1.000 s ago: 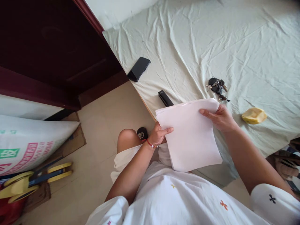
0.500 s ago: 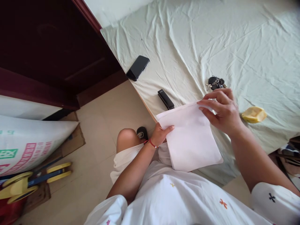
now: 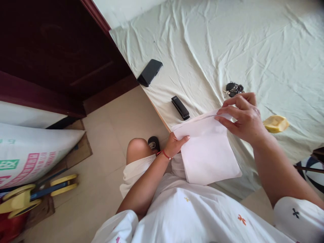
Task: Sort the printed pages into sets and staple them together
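Observation:
White paper sheets (image 3: 209,155) lie over the near edge of the cloth-covered table, above my lap. My left hand (image 3: 174,143) grips their left edge, thumb on top and fingers hidden underneath. At the upper right corner, my right hand (image 3: 241,116) pinches the paper between thumb and fingertips, and the top edges look slightly separated. A black stapler (image 3: 180,107) rests just beyond the upper left corner of the sheets. Keys (image 3: 234,89) lie right behind my right hand.
A black phone in a case (image 3: 150,72) sits at the table's left edge. A yellow piece of food (image 3: 275,124) is on the pale green cloth (image 3: 192,50), right of my right wrist. On the floor at left stand a white sack (image 3: 32,152) and a yellow-blue object (image 3: 37,195).
The top edge of the sheets has parted slightly more. My right hand has shifted a little to the right, still pinching the paper. My left hand keeps its hold.

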A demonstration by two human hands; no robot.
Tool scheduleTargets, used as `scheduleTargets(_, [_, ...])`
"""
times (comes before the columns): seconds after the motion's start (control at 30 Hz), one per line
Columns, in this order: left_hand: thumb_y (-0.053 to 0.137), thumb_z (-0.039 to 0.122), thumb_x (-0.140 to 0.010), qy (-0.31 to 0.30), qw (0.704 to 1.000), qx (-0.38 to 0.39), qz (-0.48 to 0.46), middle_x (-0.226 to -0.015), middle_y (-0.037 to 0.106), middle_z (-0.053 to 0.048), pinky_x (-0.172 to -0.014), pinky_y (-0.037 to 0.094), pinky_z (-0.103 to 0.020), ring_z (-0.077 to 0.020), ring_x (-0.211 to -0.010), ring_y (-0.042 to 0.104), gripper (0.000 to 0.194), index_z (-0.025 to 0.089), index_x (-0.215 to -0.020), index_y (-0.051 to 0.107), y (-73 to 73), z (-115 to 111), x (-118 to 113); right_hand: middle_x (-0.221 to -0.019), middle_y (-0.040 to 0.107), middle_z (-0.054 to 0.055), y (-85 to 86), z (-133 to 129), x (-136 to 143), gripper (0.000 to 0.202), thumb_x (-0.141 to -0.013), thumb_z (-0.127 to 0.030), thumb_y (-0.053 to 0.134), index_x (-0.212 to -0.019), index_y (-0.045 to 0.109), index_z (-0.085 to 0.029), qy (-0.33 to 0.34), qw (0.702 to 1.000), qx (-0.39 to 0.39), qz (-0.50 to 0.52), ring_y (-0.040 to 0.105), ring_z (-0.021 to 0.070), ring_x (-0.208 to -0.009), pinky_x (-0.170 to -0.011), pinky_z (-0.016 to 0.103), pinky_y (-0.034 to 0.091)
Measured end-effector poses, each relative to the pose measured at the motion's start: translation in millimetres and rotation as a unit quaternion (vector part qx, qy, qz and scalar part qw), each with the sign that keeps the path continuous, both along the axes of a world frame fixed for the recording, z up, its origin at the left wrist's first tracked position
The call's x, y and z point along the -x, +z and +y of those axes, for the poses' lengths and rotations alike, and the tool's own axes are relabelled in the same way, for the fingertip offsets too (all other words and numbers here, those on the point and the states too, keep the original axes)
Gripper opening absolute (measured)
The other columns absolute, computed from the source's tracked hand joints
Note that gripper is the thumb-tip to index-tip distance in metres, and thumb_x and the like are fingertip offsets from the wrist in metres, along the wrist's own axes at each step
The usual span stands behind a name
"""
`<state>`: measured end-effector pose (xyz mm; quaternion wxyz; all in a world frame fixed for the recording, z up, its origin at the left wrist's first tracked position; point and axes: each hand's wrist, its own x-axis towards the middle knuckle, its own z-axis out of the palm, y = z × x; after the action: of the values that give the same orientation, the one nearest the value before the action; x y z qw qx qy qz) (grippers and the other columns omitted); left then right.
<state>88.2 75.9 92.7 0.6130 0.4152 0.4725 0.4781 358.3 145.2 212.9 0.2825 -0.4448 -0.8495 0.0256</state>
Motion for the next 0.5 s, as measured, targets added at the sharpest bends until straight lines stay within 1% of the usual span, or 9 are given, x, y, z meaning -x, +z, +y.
scheduleTargets(0.1, [0.088, 0.048, -0.076, 0.0, 1.0, -0.002, 0.005, -0.112, 0.083, -0.009, -0.099, 0.06, -0.042, -0.0253, -0.1, 0.077, 0.043, 0.018, -0.106, 0.082, -1.2, -0.3, 0.1, -0.101, 0.074, 0.007, 1.9, 0.1, 0.5, 0.018, -0.098, -0.041, 0.069, -0.09, 0.078, -0.028, 0.013, 1.0, 0.003, 0.001, 0.061, 0.0325, -0.11, -0.096, 0.053, 0.049])
scheduleTargets(0.17, [0.087, 0.048, -0.077, -0.003, 1.0, -0.008, 0.01, -0.109, 0.084, -0.009, -0.099, 0.06, -0.042, -0.0247, -0.099, 0.076, 0.041, 0.018, -0.104, 0.082, -2.4, -0.5, 0.4, -0.098, 0.074, 0.007, 2.6, 0.6, 1.4, 0.018, -0.099, -0.04, 0.068, -0.093, 0.08, -0.028, 0.027, 1.0, 0.003, 0.002, 0.062, 0.0311, -0.106, -0.095, 0.052, 0.049])
scheduleTargets(0.27, [0.086, 0.05, -0.078, -0.01, 0.999, -0.022, 0.026, -0.112, 0.083, -0.009, -0.102, 0.059, -0.042, -0.025, -0.103, 0.076, 0.043, 0.017, -0.107, 0.082, -2.3, -1.0, 0.8, -0.096, 0.076, 0.006, 2.7, 1.0, 3.3, 0.019, -0.101, -0.038, 0.064, -0.098, 0.081, -0.029, 0.039, 0.999, 0.011, -0.002, 0.064, 0.0295, -0.103, -0.093, 0.052, 0.048])
scheduleTargets(0.4, [0.084, 0.052, -0.08, -0.022, 0.999, -0.033, 0.036, -0.12, 0.082, -0.011, -0.107, 0.057, -0.044, -0.0264, -0.111, 0.075, 0.048, 0.018, -0.114, 0.081, 2.3, -1.3, 0.1, -0.092, 0.077, 0.006, 2.1, 1.2, 5.5, 0.022, -0.103, -0.035, 0.061, -0.099, 0.082, -0.029, 0.044, 0.999, 0.023, 0.009, 0.064, 0.0287, -0.099, -0.091, 0.05, 0.048])
scheduleTargets(0.5, [0.085, 0.052, -0.08, -0.025, 0.998, -0.041, 0.032, -0.121, 0.081, -0.012, -0.11, 0.055, -0.045, -0.027, -0.114, 0.074, 0.048, 0.019, -0.114, 0.081, 6.8, -1.0, -0.8, -0.091, 0.077, 0.005, 1.2, 1.9, 5.9, 0.021, -0.102, -0.035, 0.062, -0.1, 0.082, -0.03, 0.044, 0.998, 0.017, 0.032, 0.064, 0.0284, -0.098, -0.091, 0.051, 0.048])
